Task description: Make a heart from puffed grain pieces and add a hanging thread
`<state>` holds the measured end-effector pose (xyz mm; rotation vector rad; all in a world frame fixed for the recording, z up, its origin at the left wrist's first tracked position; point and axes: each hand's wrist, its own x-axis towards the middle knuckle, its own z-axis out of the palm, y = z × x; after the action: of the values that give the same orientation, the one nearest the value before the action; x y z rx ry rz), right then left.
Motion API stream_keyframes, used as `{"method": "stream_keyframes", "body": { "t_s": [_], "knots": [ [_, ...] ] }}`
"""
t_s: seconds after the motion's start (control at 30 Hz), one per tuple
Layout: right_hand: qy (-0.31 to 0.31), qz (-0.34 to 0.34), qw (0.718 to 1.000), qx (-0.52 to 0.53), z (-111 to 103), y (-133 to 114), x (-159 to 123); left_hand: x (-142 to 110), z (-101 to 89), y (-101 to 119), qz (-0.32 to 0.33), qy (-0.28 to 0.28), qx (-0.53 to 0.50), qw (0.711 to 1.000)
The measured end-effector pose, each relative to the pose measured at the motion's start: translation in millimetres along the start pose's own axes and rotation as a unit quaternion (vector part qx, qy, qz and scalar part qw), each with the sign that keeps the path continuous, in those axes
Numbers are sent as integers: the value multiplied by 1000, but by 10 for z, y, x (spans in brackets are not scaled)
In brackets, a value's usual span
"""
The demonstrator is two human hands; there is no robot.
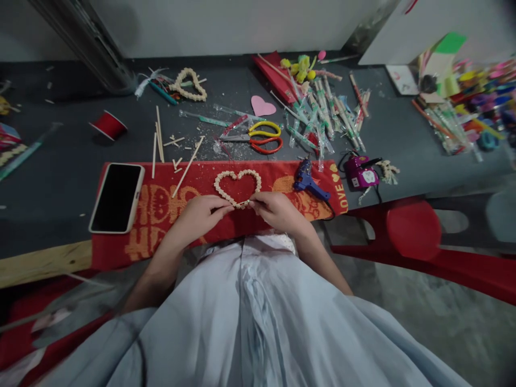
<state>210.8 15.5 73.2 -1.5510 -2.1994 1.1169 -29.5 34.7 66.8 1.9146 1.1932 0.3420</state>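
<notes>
A heart-shaped frame (218, 186) made of short pale wooden stick pieces lies over the red patterned towel (197, 180), its point toward me. My left hand (203, 214) pinches the frame's lower left side between thumb and finger. On the lower right side, close to the point, my right hand (274, 209) also has its fingertips closed on the frame. Whether a small loose piece sits between those fingertips is too small to tell. A blue glue gun (308, 183) rests on the towel to the right of my right hand.
Scissors (262, 137), pale sticks (158, 134) and cut bits lie beyond the towel. A phone (116, 198) is at left, a red ribbon spool (108, 126) behind it. Wrapped chopsticks (322, 110) pile up at back right. A second heart frame (188, 85) and a pink paper heart (263, 106) lie farther back.
</notes>
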Motion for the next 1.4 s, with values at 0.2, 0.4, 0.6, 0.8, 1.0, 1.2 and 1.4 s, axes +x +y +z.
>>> {"method": "stream_keyframes", "body": {
  "t_s": [0.2, 0.4, 0.6, 0.8, 1.0, 1.2, 1.4],
  "knots": [
    [32, -3, 999, -18, -3, 24, 38, -56, -50, -54, -2, 16, 4, 1000],
    [102, 51, 990, -84, -89, 113, 64, -95, -131, -153, -79, 77, 109, 988],
    [156, 139, 958, -197, -184, 220, 105, -62, -233, -204, -181, 127, 236, 946],
    [158, 185, 936, -253, -196, 313, 173, 20, -299, -323, -243, 170, 312, 903],
    [198, 154, 939, -236, -166, 482, 201, 56, -313, -412, -245, 139, 322, 904],
    [219, 124, 935, -249, -123, 567, 193, 59, -319, -372, -237, 110, 326, 909],
    [196, 132, 942, -239, -136, 480, 205, 48, -318, -301, -221, 84, 326, 915]
  ]
}}
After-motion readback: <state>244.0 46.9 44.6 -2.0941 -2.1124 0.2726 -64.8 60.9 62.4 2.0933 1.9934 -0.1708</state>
